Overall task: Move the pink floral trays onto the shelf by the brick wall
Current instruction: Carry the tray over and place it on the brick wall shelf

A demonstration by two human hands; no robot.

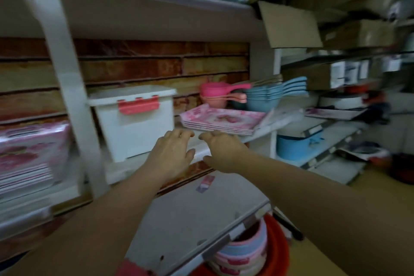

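Head view, blurred by motion. A white shelving unit [65, 56] fills the left and centre of the frame, backed by a brick wall [143, 67] of red-brown and ochre courses. On its middle shelf [201, 149], left of centre, stands one white lidded storage box [134, 121] with a coral-red latch. To the right of the box, at centre frame, lies a flat stack of pink floral trays [221, 120]: rectangular, pale pink with darker rose blotches and raised rims; four edges can be counted at the near corner, though blur makes the count uncertain. A second, taller stack of like trays [31, 154] sits at the left edge of the frame. Behind the central stack are nested handled scoops, pink [212, 92] and blue [268, 96]; their number cannot be told. Two bare forearms reach in from the bottom of the frame. The left hand [172, 154] and the right hand [224, 152] are both spread, fingers loosely extended, holding nothing, just below and in front of the central stack's near edge.
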